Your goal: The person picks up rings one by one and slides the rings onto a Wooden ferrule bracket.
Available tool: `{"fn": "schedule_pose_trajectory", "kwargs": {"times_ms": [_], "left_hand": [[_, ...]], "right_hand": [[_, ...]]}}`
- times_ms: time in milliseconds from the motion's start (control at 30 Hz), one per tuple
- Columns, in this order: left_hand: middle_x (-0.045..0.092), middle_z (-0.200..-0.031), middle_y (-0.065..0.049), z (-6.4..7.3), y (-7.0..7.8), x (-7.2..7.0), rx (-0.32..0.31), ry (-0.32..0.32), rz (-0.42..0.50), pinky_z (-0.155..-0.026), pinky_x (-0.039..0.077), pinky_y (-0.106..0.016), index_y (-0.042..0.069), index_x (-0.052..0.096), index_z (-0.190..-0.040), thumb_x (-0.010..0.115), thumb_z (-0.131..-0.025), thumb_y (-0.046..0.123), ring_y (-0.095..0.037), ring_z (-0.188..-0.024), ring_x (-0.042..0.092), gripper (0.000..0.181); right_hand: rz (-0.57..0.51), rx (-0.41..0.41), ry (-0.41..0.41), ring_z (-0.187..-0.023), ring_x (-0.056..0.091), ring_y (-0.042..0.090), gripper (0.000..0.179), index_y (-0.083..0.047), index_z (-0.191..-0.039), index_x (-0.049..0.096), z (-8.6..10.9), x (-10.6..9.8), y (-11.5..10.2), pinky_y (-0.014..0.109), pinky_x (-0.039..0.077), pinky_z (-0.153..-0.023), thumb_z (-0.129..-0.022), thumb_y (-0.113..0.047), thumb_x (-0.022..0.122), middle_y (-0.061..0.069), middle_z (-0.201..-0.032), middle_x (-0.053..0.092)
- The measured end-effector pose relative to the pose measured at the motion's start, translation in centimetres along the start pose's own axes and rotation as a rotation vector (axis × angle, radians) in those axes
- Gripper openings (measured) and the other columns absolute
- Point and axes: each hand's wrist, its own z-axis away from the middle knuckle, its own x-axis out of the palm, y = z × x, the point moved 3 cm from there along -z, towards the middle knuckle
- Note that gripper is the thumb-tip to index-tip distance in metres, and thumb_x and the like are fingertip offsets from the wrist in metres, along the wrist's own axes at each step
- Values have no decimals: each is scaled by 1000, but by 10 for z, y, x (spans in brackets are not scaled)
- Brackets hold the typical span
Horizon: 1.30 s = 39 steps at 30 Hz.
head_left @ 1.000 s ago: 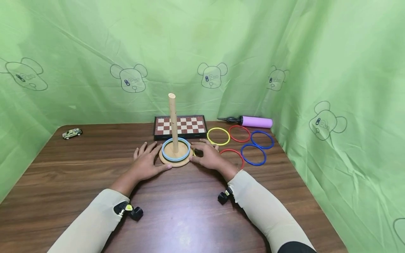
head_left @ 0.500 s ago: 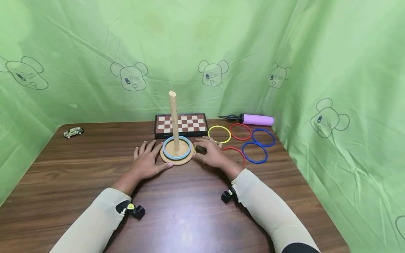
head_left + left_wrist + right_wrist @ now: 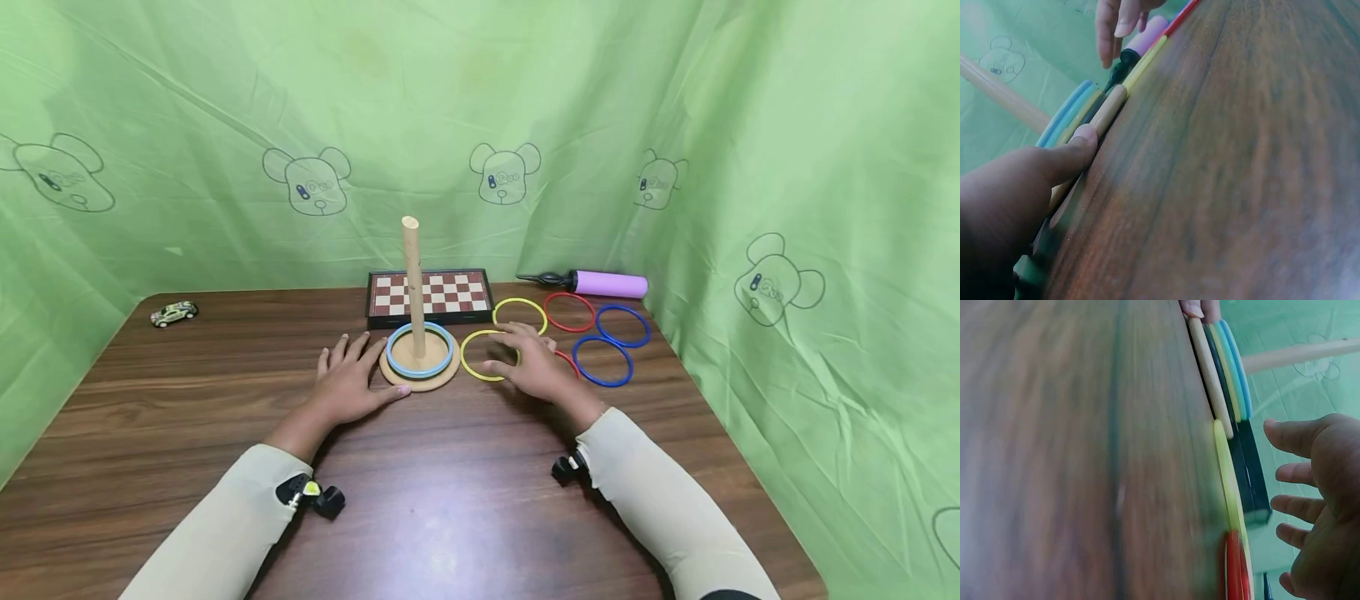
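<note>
A wooden ring-toss stand [image 3: 391, 376] with an upright peg [image 3: 414, 283] sits on the table. Stacked rings circle the peg's foot: a light blue ring [image 3: 450, 354] on top, yellowish and dark ones below, as the right wrist view shows. My left hand [image 3: 348, 392] lies at the stand's left, fingers spread and thumb [image 3: 1079, 150] touching the base's edge. To its right, my right hand [image 3: 536, 367] hovers over a yellow ring [image 3: 467, 367], fingers apart and holding nothing. That hand partly hides a red ring [image 3: 567, 358].
Behind the stand lies a checkered board [image 3: 468, 292] in a black frame. More flat rings lie at the right: yellow [image 3: 545, 321], red [image 3: 592, 321], blue [image 3: 649, 333] and another blue [image 3: 632, 371]. A purple pump [image 3: 611, 284] is behind them. A toy car [image 3: 174, 314] stands far left.
My right hand has let go of the stand's right side and moved right and up, uncovering the near yellow ring. My left hand and the stand have stayed in place.
</note>
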Motion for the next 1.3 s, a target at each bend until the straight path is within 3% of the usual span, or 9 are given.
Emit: {"fn": "schedule_pose_trajectory", "kwargs": {"times_ms": [233, 467, 1000, 1300], "left_hand": [[25, -180, -24, -1, 1, 2, -6, 4, 11, -127, 5, -84, 20, 34, -173, 65, -88, 87, -58, -166, 10, 113], [26, -180, -23, -1, 3, 0, -4, 4, 19, -127, 5, -84, 21, 35, -172, 65, -88, 88, -57, -166, 10, 112], [24, -180, -24, 2, 1, -4, -16, -9, 22, -127, 4, -84, 17, 35, -172, 65, -89, 87, -59, -166, 10, 113], [24, -180, -23, 1, 0, -1, -13, -10, 27, -127, 4, -84, 18, 35, -173, 65, -88, 88, -58, -166, 10, 114]], "right_hand": [[14, 25, 40, -160, 41, 34, 62, -11, -151, 67, 16, -17, 11, 74, 30, -114, -99, -39, 83, 12, -167, 54], [-25, 30, 95, -159, 36, 46, 62, -4, -149, 66, 29, -28, 27, 78, 25, -111, -96, -29, 86, 21, -165, 53], [19, 158, 127, -159, 33, 49, 70, -6, -155, 60, 65, -58, 78, 81, 21, -118, -98, -37, 84, 22, -168, 47], [0, 217, 142, -160, 27, 51, 72, -4, -157, 58, 75, -67, 100, 83, 20, -116, -99, -38, 83, 24, -170, 44]]}}
